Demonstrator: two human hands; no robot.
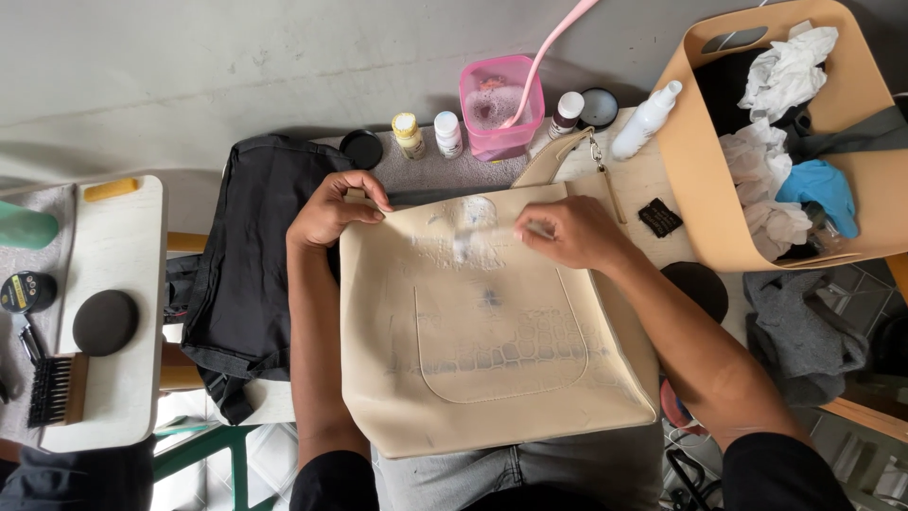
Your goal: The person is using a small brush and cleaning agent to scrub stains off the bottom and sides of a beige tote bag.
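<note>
Grey concrete floor and a low worktop seen from above; the work sits across the person's lap and the table edge.

The cream bag (pixel 492 331) lies flat, front pocket up, with white foam (pixel 468 232) spread near its top edge and dull blue-grey staining on the pocket's embossed panel. The right hand (pixel 572 232) rests on the upper part of the bag, fingers closed on a small brush (pixel 539 228) at the foam's edge — the tool is mostly hidden. The left hand (pixel 331 208) pinches the bag's top left corner, holding the face taut.

Judgement: the scrubbing goes best with short, light strokes, foam kept on the stained patch, and the left-hand tension kept so the panel does not buckle.

Behind the bag: a pink tub (pixel 501 104) of suds, small bottles (pixel 427 134) and a white spray bottle (pixel 646 118). A black bag (pixel 251 274) lies left; a tan bin (pixel 719 189) of rags stands right. A side table (pixel 118 284) further left carries a brush and pads.
</note>
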